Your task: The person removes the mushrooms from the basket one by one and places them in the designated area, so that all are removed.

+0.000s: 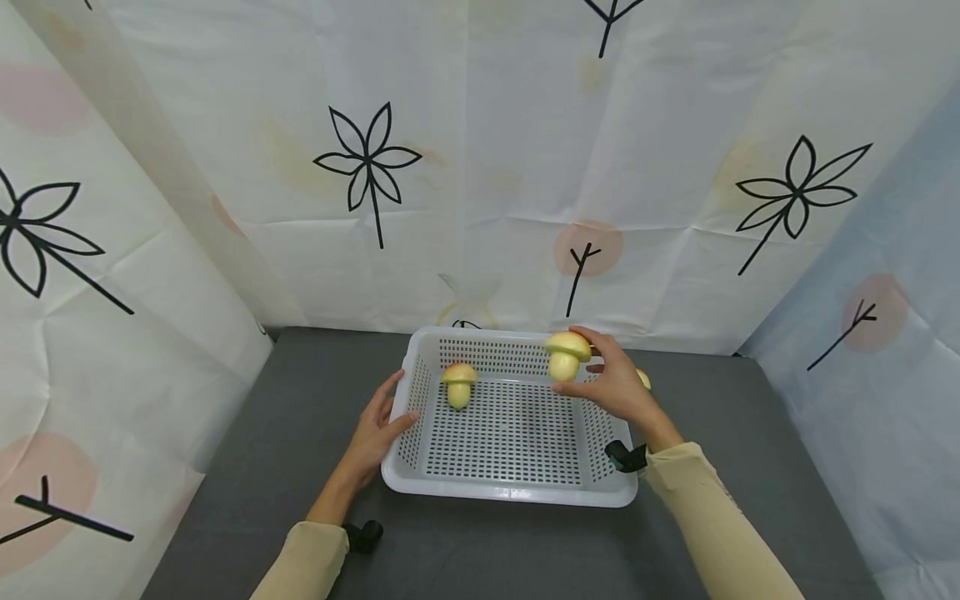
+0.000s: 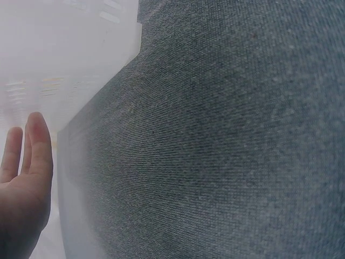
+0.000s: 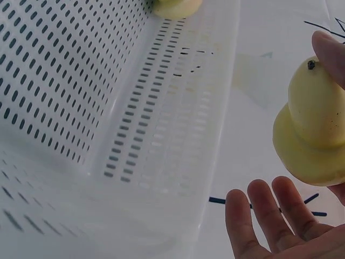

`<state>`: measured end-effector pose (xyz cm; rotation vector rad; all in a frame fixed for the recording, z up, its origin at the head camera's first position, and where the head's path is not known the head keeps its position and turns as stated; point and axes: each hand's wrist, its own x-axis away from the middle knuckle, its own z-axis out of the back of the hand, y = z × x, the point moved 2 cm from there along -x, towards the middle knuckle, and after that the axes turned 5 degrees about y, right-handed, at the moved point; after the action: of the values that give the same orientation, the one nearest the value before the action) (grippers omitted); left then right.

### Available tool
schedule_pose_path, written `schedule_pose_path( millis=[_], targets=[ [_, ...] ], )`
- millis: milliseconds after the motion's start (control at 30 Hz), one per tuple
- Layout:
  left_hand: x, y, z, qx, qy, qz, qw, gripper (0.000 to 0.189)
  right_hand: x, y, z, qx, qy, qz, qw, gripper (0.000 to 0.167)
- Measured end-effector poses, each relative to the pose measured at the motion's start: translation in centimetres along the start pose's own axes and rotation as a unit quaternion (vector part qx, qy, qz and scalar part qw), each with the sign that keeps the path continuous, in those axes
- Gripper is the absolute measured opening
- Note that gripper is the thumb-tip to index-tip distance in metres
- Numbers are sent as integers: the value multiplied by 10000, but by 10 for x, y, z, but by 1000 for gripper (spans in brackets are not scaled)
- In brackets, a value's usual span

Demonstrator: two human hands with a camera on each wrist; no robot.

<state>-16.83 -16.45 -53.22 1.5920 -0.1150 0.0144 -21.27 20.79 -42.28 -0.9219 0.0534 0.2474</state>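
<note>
A toy mushroom, pale yellow with a rounded cap, is pinched between the thumb and fingers of my right hand above the basket's back right part. Its stem end, with a small dark spot, shows in the right wrist view, where several other fingers stand apart from it. My left hand rests at the left side of the white plastic basket, thumb over the rim and fingers along the outside, looking fairly straight in the left wrist view. Inside the basket, a second mushroom with an orange-tinged cap lies towards the back left.
Part of another yellow object shows beyond the right wrist, outside the basket; the hand hides the rest. The basket stands on a dark grey tabletop. White printed cloth hangs behind the table and along both sides.
</note>
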Motion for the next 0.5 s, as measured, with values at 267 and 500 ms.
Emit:
schedule_pose_path(
  millis=[267,500],
  targets=[
    [0,0,0,0,-1,-9,10000,78,3,7,13,-16,100,14,9999,94],
    [0,0,0,31,-21,-10,10000,78,9,11,25,0,161,-95,9998,95]
  ],
)
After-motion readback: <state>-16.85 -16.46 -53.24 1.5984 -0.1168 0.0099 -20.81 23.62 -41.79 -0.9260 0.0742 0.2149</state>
